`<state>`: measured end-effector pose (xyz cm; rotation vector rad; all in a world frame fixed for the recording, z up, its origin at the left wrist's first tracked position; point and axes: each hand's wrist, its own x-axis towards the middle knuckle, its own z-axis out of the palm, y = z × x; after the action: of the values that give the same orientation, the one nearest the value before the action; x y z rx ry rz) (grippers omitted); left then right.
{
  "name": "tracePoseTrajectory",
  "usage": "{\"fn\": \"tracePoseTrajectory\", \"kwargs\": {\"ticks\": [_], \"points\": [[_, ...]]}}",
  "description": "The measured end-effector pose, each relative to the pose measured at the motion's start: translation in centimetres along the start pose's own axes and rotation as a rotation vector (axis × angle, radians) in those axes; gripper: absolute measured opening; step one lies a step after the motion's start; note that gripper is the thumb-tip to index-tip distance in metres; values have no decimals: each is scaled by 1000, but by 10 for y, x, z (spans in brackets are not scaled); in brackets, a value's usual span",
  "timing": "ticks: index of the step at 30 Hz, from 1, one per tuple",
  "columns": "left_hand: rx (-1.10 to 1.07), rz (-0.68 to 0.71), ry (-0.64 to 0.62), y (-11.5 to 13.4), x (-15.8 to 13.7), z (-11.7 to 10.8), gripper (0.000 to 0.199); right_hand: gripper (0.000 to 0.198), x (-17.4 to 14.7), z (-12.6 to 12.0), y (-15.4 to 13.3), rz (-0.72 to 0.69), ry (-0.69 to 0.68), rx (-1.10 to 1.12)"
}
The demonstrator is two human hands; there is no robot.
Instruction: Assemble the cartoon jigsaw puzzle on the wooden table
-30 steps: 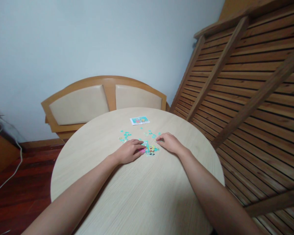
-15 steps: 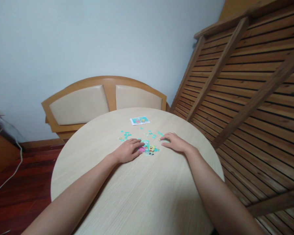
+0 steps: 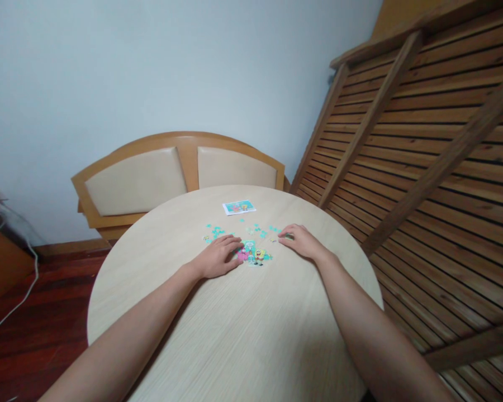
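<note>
A partly joined jigsaw puzzle (image 3: 250, 254) with cartoon figures in pink, yellow and teal lies flat on the round table. My left hand (image 3: 218, 255) rests at its left side, fingers spread and fingertips at the puzzle's edge. To the right of the puzzle, my right hand (image 3: 299, 241) has its thumb and index finger drawn close, with a bit of teal puzzle piece showing between them. Just left of those fingertips lies a small yellowish puzzle piece (image 3: 274, 240). Loose teal puzzle pieces (image 3: 218, 230) are scattered beyond my left hand, and more teal pieces (image 3: 257, 228) lie behind the puzzle.
A printed picture sheet (image 3: 239, 207) with similar cartoon figures lies toward the far side of the pale wooden table (image 3: 243, 329). Behind the table stands a padded headboard (image 3: 186, 162). A slatted wooden frame (image 3: 423, 145) leans along the right.
My right hand has shifted slightly right and away from the yellowish piece, its thumb and index finger closing together. My left fingers have drawn back a little, uncovering more of the puzzle.
</note>
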<state>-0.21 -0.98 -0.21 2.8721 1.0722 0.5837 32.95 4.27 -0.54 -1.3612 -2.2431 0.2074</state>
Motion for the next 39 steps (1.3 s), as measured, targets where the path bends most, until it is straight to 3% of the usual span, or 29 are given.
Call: {"fn": "tracePoseTrajectory", "kwargs": {"ticks": [20, 39], "points": [[-58, 61, -14, 7, 4, -5, 29, 17, 1, -2, -28, 67, -81, -66], [-56, 37, 12, 4, 3, -8, 28, 7, 1, -6, -39, 124, -86, -81]]}}
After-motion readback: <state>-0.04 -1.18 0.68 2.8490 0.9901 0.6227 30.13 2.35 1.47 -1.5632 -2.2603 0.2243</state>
